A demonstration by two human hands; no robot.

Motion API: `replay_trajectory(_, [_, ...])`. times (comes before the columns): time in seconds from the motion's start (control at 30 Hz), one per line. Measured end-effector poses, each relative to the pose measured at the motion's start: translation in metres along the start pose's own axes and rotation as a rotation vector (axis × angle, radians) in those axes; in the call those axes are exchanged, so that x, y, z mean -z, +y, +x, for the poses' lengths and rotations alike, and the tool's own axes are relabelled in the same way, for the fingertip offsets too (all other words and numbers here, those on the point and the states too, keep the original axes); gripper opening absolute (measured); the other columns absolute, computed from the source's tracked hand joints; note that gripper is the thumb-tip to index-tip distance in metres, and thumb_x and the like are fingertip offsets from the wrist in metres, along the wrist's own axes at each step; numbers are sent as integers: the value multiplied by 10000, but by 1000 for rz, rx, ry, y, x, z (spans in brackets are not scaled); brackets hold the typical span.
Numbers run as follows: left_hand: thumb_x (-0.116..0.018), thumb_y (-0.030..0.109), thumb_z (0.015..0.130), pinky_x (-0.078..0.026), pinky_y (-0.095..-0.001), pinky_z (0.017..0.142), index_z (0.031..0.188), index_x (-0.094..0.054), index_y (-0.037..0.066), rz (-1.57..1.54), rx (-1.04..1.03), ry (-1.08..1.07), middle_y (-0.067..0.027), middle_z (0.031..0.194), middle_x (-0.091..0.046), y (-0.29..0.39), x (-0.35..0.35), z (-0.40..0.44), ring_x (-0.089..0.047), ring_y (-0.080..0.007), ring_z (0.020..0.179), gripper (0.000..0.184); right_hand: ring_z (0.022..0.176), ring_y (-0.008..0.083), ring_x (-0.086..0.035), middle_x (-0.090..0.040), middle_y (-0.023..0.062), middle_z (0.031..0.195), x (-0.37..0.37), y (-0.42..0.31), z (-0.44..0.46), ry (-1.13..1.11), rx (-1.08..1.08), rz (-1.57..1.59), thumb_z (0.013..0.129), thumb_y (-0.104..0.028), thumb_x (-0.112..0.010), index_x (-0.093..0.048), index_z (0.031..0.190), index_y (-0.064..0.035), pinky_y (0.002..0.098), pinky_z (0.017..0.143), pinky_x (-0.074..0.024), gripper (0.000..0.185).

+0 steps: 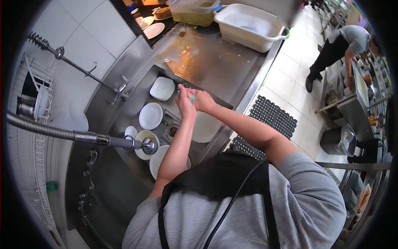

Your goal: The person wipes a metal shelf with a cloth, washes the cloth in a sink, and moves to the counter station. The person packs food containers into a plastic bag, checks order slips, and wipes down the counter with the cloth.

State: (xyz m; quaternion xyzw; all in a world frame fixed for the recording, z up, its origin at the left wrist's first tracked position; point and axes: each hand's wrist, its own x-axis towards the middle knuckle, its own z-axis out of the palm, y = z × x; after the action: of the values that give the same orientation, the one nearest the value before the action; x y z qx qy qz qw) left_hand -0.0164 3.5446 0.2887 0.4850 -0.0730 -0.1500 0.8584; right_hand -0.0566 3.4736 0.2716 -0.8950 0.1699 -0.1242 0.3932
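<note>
Hands (201,101) cup a small pale-green sponge-like item (192,97); round white ceramic bowls (151,115) lie in the steel sink (137,99), apparently unfinished.

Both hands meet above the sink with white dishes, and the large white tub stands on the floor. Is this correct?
Not fully: the head view shows the white tub on the metal counter. Left hand and right hand do meet above the sink with white dishes.

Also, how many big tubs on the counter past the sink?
2. The clear tub is at the top, cut off by the view's edge; the white tub is right of it. Others may be out of view.
</note>
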Motion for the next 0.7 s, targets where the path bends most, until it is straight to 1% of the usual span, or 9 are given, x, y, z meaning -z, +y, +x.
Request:
replay_trajectory(0.13, [-426,335,894,-356,-299,589,504,-323,105,78,42,-124,-15,496,-364,13,-1,7,-390,-144,508,464,860,395,-558,-589,233,896,-15,4,11,-121,-102,124,604,-303,-621,-588,870,-24,420,757,-443,387])
replay_trajectory(0.2, [-445,324,885,-327,-284,524,487,-309,111,74,26,-110,-6,474,-308,15,-4,9,-341,-134,464,472,647,331,-600,-606,190,735,-16,2,11,-120,-44,176,602,-271,-615,-575,772,-18,385,567,-468,308])
replay_trajectory(0.23, [-466,336,874,-297,-267,488,483,-308,112,64,56,-151,-2,465,-311,17,-2,11,-326,-117,449,477,647,331,-600,-606,190,735,-15,2,12,-119,-44,174,602,-271,-615,-575,772,-18,385,567,-468,308])
replay_trajectory(0.3, [-487,347,863,-268,-249,453,480,-307,113,55,87,-191,3,455,-314,18,2,14,-312,-100,433,483,412,186,-484,-521,96,537,-11,1,13,-395,-388,389,602,-219,-599,-526,646,-55,307,361,-359,185])
replay_trajectory(0.33, [-482,353,863,-245,-250,429,477,-288,122,31,144,-221,7,446,-296,19,4,16,-285,-96,413,490,412,186,-484,-521,96,537,-10,0,10,-393,-389,389,602,-219,-599,-526,646,-55,307,361,-359,185])
replay_trajectory(0.4, [-476,360,863,-221,-251,405,474,-269,131,8,204,-261,12,437,-278,21,9,18,-259,-92,393,496,348,85,-341,-404,14,449,-10,-5,0,-452,-464,645,593,-181,-597,-470,571,-102,236,304,-225,151])
replay_trajectory(0.53, [-411,377,882,-192,-256,389,446,-221,176,-86,350,-371,38,411,-239,24,21,15,-205,-91,359,516,330,88,-338,-390,-5,458,-25,-2,-13,-465,-401,792,529,-99,-574,-463,608,-115,249,293,-235,137])
replay_trajectory(0.63, [-332,370,905,-208,-272,413,436,-188,176,-86,453,-557,26,388,-195,28,35,5,-164,-103,354,528,346,73,-304,-342,-39,453,-25,-15,-41,-512,-463,956,550,-93,-613,-426,602,-158,239,309,-253,204])
replay_trajectory(0.7, [-311,370,911,-231,-268,413,455,-206,175,-148,535,-560,35,397,-211,18,47,-1,-186,-93,358,507,375,86,-389,-419,-19,479,-43,1,-46,-563,-442,850,577,-133,-661,-480,650,-129,245,332,-328,194])
